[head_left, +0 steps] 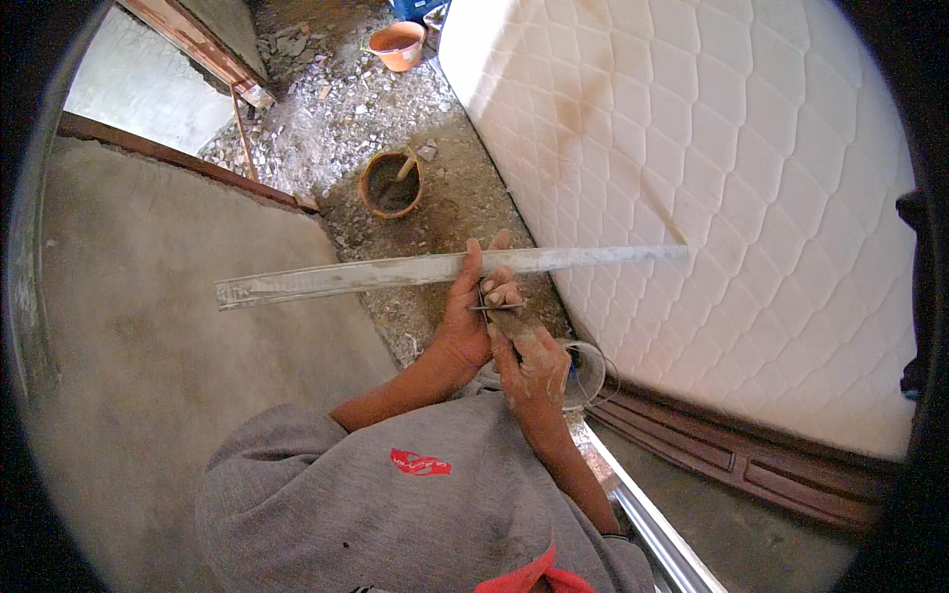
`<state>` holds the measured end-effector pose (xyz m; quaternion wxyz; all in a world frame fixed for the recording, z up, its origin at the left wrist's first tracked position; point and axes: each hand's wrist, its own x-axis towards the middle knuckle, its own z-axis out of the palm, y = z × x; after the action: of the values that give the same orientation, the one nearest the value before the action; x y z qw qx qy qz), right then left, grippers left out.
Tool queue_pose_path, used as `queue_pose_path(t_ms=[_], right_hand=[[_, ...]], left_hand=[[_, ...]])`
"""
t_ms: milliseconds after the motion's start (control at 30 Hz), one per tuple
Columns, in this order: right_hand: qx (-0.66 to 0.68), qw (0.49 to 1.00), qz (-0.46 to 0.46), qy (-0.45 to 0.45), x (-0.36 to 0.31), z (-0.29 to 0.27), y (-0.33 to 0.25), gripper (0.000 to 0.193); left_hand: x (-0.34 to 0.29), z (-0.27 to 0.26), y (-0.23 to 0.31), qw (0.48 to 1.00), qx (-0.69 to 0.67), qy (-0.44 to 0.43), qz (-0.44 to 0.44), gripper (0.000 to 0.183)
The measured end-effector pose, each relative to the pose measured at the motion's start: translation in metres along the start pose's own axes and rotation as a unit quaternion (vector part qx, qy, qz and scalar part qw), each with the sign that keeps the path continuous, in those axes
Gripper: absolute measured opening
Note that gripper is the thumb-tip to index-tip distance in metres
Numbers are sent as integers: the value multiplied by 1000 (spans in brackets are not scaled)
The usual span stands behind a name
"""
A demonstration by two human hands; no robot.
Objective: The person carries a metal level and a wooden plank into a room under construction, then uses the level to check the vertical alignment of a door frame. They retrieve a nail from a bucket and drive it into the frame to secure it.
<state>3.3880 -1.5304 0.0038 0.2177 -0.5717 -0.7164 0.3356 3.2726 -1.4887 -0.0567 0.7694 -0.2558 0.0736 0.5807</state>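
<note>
Left hand (473, 314) grips a long straightedge (435, 269); right hand (532, 368) pinches a trowel (509, 314) above a mortar-caked bucket (391, 184).

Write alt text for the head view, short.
A person's left hand grips a long, mortar-smeared straightedge held level, while the right hand works a small trowel against it. Below lie rubble, a dirty bucket and a quilted white mattress.
</note>
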Motion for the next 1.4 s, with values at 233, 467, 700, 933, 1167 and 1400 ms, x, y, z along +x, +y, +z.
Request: queue_pose_path(t_ms=[233,467,700,933,1167,1400], right_hand=[[-56,994,-95,-14,-12,3,-4,29],[-27,970,-233,55,-36,5,14,37],[54,984,-135,107,-69,-8,23,27],[-17,988,-101,112,-118,-35,68,18],[-75,968,197,137,-200,-79,201,31],[-220,943,223,110,-266,-82,390,37]], left_hand=[[-14,-7,1,998,-36,29,-50,59],[-39,-14,-17,997,29,31,-71,63],[-56,-24,-49,998,33,27,-44,65],[-56,-54,-86,991,98,85,-16,62],[-38,-92,-76,978,156,132,40,58],[-27,-84,-64,962,219,70,144,58]])
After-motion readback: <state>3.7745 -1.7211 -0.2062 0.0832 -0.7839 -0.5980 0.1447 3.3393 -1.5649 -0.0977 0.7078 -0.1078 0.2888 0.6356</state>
